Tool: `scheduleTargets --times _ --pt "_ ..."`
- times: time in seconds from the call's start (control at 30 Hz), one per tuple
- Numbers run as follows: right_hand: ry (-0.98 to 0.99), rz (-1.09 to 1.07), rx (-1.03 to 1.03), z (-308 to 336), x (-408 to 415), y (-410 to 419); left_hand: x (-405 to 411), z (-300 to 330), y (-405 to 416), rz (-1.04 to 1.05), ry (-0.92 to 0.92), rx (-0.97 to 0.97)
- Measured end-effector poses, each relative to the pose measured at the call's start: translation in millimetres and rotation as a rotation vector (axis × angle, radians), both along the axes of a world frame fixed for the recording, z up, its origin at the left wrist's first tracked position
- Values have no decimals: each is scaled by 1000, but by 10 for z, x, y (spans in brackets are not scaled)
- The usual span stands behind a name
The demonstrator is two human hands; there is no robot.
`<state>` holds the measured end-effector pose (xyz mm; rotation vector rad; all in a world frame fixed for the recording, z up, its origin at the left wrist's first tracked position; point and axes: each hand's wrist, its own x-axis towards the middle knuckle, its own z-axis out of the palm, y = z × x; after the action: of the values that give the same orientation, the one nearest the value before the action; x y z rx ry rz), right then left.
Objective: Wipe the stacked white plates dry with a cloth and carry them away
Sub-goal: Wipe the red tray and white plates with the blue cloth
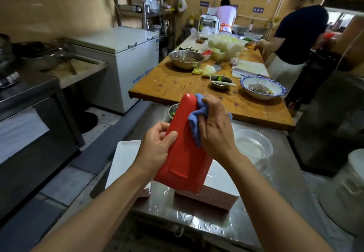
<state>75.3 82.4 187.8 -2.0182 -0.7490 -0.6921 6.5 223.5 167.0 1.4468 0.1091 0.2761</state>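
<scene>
A person wipes one rectangular plate, red on its underside, with a crumpled blue cloth above the wet steel bench.

The left hand point(157, 147) holds the red-backed rectangular plate point(185, 149) tilted on edge, its grip curled round the plate's left rim; the right hand point(214, 127) pinches the crumpled blue cloth point(197, 117) against the plate's right rim. Directly below the plate sits the stack of white rectangular plates point(218, 188) on the wet stainless-steel bench point(197, 222), with a second white stack point(126, 161) to the plate's left. The wiping step seems underway; next likely means setting this plate down and lifting another.
</scene>
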Motion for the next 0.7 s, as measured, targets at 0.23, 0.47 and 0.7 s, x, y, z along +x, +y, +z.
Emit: scheduleTargets --times 0.23,0.47,0.7 --pt "185 -124 49 -125 -17 -258 -68 35 -69 -24 13 -132" --pt "399 -231 162 -192 -204 -240 22 -16 -228 2 45 -317" --pt "656 -170 345 -334 -520 -369 164 -62 -297 61 -8 -375"
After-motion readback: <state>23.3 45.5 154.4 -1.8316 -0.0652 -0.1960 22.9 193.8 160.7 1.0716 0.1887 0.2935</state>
